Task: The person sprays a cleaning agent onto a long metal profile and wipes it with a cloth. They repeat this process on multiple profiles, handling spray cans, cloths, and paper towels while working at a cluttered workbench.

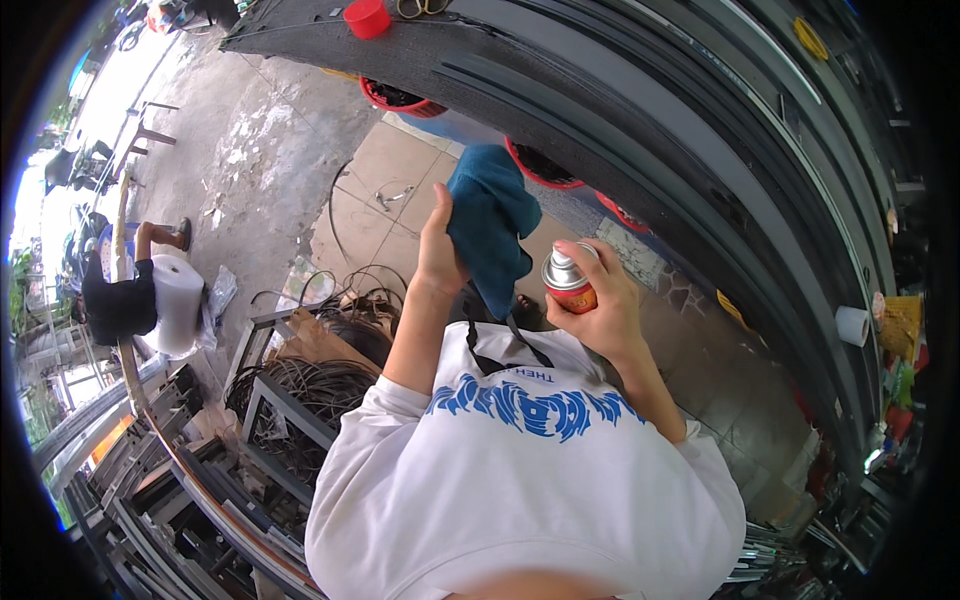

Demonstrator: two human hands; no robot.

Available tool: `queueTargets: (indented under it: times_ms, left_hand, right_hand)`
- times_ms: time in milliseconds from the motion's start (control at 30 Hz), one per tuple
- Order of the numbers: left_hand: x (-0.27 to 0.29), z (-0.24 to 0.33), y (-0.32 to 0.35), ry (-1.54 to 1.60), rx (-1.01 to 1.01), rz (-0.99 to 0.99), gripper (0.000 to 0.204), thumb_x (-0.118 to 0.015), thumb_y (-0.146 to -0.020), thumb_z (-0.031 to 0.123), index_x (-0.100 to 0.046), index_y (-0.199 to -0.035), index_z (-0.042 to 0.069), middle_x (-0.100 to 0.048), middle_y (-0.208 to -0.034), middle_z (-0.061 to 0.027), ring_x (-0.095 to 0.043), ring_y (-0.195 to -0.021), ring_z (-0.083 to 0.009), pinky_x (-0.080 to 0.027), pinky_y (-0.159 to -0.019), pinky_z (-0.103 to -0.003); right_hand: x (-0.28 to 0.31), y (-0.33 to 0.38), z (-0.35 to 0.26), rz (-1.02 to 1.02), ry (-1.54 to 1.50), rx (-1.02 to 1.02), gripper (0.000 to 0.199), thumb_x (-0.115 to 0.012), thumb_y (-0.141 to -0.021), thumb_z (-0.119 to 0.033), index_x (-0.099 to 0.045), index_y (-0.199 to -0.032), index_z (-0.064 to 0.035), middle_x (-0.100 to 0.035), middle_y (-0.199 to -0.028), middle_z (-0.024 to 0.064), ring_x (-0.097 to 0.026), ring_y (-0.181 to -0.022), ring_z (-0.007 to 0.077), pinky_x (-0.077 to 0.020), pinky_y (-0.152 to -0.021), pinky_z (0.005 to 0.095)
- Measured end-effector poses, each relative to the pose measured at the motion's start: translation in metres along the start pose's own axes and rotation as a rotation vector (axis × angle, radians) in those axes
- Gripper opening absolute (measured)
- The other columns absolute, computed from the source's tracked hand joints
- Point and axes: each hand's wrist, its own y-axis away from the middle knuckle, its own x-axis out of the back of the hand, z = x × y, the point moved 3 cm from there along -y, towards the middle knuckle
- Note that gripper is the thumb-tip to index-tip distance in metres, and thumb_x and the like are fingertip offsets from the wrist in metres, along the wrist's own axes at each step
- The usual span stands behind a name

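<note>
My left hand is closed on a dark teal cloth, which hangs down in loose folds in front of my chest. The thumb points up along the cloth's left side, and the other fingers are hidden behind it. To the right, my right hand grips a red spray can with a silver top and a white nozzle. My index finger lies at the nozzle. The can and the cloth are apart.
Ahead runs a long dark bench stacked with grey and black profiles. On it are a red cap and a white roll. Red baskets stand beneath. Coiled black strips lie at left, near a person beside a plastic-wrap roll.
</note>
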Motion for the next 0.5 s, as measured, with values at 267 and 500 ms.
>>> queueTargets:
  times_ms: [267, 500]
  left_hand:
    - [-0.011, -0.002, 0.011, 0.132, -0.003, -0.022, 0.098, -0.03, -0.093, 0.078, -0.043, -0.145, -0.005, -0.053, -0.143, -0.0197, -0.052, -0.131, -0.0341, -0.04, -0.112, -0.046]
    - [-0.011, -0.001, 0.021, 0.125, -0.039, 0.013, 0.101, -0.031, -0.092, 0.08, -0.043, -0.145, -0.005, -0.053, -0.143, -0.0198, -0.051, -0.13, -0.0363, -0.037, -0.114, -0.047]
  right_hand:
    - [0.004, 0.016, 0.014, 0.097, -0.043, 0.047, 0.065, -0.081, -0.065, -0.006, -0.061, -0.127, -0.016, -0.062, -0.115, 0.0133, -0.067, -0.097, 0.0322, -0.0561, -0.081, 0.0385]
    - [0.007, 0.017, 0.002, 0.032, -0.075, 0.262, 0.067, -0.081, -0.065, -0.006, -0.058, -0.128, -0.013, -0.061, -0.115, 0.0157, -0.065, -0.099, 0.0331, -0.0548, -0.084, 0.0403]
